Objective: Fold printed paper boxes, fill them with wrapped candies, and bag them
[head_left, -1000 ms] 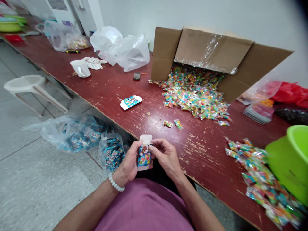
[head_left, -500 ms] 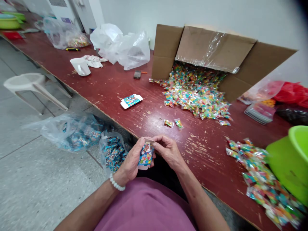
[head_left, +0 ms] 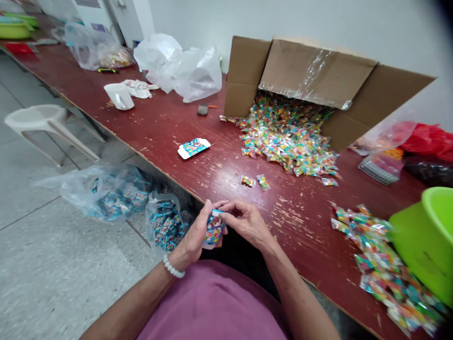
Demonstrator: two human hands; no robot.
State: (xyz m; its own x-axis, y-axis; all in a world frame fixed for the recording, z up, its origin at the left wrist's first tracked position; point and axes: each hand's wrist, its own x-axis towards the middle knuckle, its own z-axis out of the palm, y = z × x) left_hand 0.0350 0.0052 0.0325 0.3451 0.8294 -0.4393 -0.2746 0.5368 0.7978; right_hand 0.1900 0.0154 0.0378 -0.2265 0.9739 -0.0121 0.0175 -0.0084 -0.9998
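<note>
My left hand point(head_left: 197, 232) is wrapped round a small blue printed candy box point(head_left: 214, 230), held just off the table's front edge. With bent fingers my right hand point(head_left: 245, 220) pinches the top end flap of that same box. A pale flap shows at its lower end; the inside is hidden. Just beyond my hands lie two clear candy packets point(head_left: 263, 182) on the red table point(head_left: 212, 177). Another blue box point(head_left: 194, 148), flattened-looking with white end flaps, rests farther back on the table.
A cardboard carton point(head_left: 314, 71) on its side spills many candy packets point(head_left: 286, 141). More packets point(head_left: 385, 269) lie by a green basin point(head_left: 421, 241) at right. Below left stand plastic bags point(head_left: 164, 222) of blue boxes. A white mug point(head_left: 118, 96) and a stool point(head_left: 38, 115) are at left.
The raised top flap of the box has been folded down by my right hand, whose fingers now lie against the box's top. My left hand keeps its hold.
</note>
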